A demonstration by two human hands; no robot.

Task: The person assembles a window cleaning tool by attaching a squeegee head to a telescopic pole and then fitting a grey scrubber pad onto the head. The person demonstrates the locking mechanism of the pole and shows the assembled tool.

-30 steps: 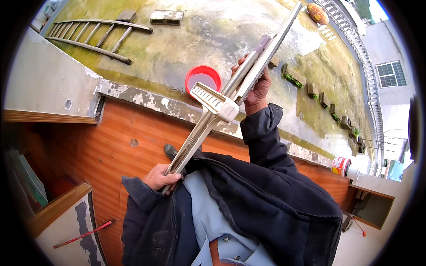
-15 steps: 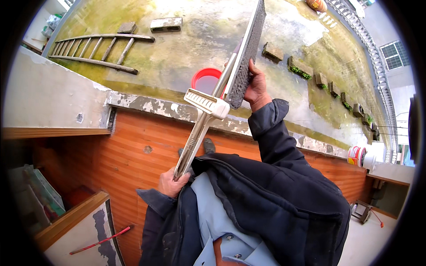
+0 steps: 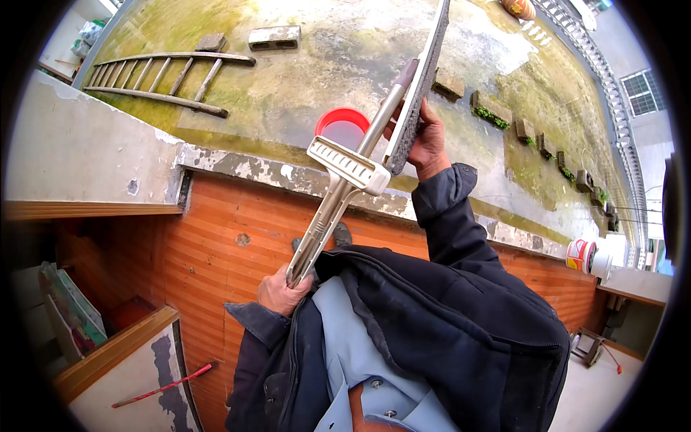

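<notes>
A flat mop [image 3: 381, 119] with a metal pole slants up across the view from my waist. My left hand [image 3: 281, 290] is closed around the lower end of its handle. Partway up the pole sits a slotted beige plastic wringer piece [image 3: 349, 165]. Above it, the mop's long flat head carries a grey fluffy pad [image 3: 420, 90], seen nearly edge-on. My right hand [image 3: 430, 140] grips the lower part of this head from the pad side, its fingers partly hidden behind it. Beyond the wringer, a red basin [image 3: 337, 115] stands on the wet concrete.
A peeling low wall [image 3: 248, 167] separates the orange striped floor [image 3: 209, 245] from the mossy yard. A wooden ladder [image 3: 155, 93] lies at the far left, near a concrete block [image 3: 275, 37]. Several blocks line the right. A red-and-white bucket [image 3: 580, 255] rests on the ledge.
The mop head and my right hand have shifted slightly right and down. The head has turned more edge-on, showing less of the pad's face and more of the pole. My left hand keeps its grip.
</notes>
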